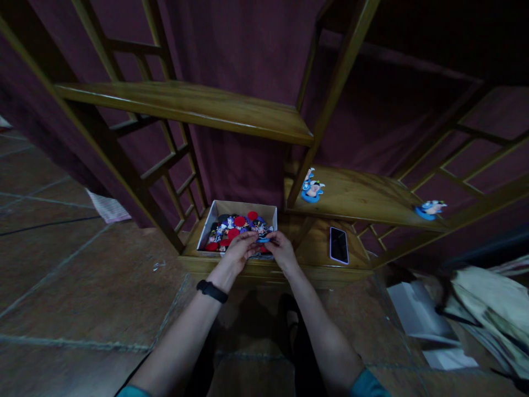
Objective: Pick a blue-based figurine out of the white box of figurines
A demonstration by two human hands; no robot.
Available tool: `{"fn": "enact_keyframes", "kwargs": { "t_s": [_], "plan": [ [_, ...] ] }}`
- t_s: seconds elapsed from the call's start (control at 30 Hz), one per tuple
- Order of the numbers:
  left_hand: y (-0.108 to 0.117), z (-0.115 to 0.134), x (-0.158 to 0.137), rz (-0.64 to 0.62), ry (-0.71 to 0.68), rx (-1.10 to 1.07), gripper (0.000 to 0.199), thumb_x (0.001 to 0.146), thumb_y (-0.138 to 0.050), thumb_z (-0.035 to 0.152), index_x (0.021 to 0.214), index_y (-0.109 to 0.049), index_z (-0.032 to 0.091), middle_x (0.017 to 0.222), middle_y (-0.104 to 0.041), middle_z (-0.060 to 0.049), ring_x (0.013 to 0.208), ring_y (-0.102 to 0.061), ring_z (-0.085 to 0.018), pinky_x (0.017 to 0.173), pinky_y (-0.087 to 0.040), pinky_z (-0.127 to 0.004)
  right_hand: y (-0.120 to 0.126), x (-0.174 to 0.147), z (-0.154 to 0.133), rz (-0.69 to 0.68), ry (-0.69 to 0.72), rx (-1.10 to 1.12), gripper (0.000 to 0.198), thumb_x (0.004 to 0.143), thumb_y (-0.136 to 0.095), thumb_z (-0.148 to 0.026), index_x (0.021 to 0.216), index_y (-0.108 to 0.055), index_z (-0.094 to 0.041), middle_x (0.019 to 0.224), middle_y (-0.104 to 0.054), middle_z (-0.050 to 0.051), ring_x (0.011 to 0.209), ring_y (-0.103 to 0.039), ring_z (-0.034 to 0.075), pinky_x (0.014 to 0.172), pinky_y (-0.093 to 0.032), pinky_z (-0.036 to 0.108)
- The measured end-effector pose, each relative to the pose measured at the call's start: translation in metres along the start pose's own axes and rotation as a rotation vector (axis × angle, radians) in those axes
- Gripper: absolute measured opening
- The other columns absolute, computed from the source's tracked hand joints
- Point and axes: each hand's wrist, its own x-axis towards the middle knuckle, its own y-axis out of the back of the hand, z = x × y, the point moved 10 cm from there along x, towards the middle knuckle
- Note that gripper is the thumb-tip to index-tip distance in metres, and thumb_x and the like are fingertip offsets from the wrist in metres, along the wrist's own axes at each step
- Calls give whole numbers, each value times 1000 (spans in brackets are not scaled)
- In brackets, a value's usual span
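My left hand (240,249) and my right hand (282,251) meet over the front right part of an open cardboard box (246,206). Between their closed fingertips they pinch a small figurine on a blue base (263,240); much of it is hidden by the fingers. Inside the box lie several small figurines with red round bases (239,221), heaped together. On the shelf to the right stand figurines with blue bases (312,193), close to the wooden post. Another blue-based figurine (430,209) is at that shelf's right end.
A phone (339,245) lies on the lower board of the wooden shelf unit (264,270). Above the box juts a higher shelf (185,105), and a slanting post (330,94) stands right of it. White packaging (421,314) and a pale bag (491,298) are on the floor at right.
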Motion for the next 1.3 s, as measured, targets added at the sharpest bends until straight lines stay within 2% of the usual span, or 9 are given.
{"fn": "enact_keyframes", "kwargs": {
  "t_s": [0.2, 0.33, 0.6, 0.87, 1.07, 1.3],
  "plan": [
    [4, 1, 1, 20, 1, 16, 11, 73, -62, 9, 84, -62, 12, 72, -66, -6, 60, -63, -12, 58, -51, -23, -6, -5, -2, -25, -83, 155, 22, 56, -65, -21, 75, -55, -21, 69, -61, -4, 62, -54, 12, 62, -45, 26],
    [4, 0, 2, 14, 1, 15, 12, 70, -64, 7, 80, -62, 12, 70, -65, -5, 58, -62, -12, 57, -51, -23, -8, -8, -5, -23, -115, 191, 23, 55, -65, -22, 75, -54, -20, 71, -61, -4, 62, -54, 12, 63, -45, 27],
    [-2, 0, 2, -39, -7, -41, 11, 69, -61, 1, 71, -61, 11, 64, -62, -3, 57, -60, -10, 61, -51, -24, -7, -9, -10, -6, -113, 135, 23, 56, -61, -21, 78, -55, -20, 68, -59, -5, 57, -51, 10, 61, -43, 25],
    [-4, -5, 4, -64, 20, -79, 17, 70, -59, -3, 78, -62, 12, 71, -66, -4, 60, -63, -11, 64, -51, -23, -5, -10, -10, 16, -118, 135, 33, 56, -62, -23, 89, -59, -22, 88, -64, -1, 68, -56, 13, 62, -47, 26],
    [-3, -5, 5, -59, 25, -84, 18, 69, -60, -3, 78, -61, 12, 72, -66, -4, 62, -64, -12, 64, -52, -24, -2, -8, -6, 36, -118, 130, 33, 56, -63, -23, 89, -61, -21, 83, -64, 0, 73, -57, 15, 67, -47, 28],
    [-1, -6, 5, -42, 24, -76, 18, 68, -61, -2, 78, -62, 13, 71, -66, -4, 62, -64, -12, 65, -51, -24, -5, -9, -8, 14, -133, 127, 31, 57, -63, -23, 87, -63, -20, 80, -65, 0, 69, -58, 14, 67, -47, 29]
  ]
}}
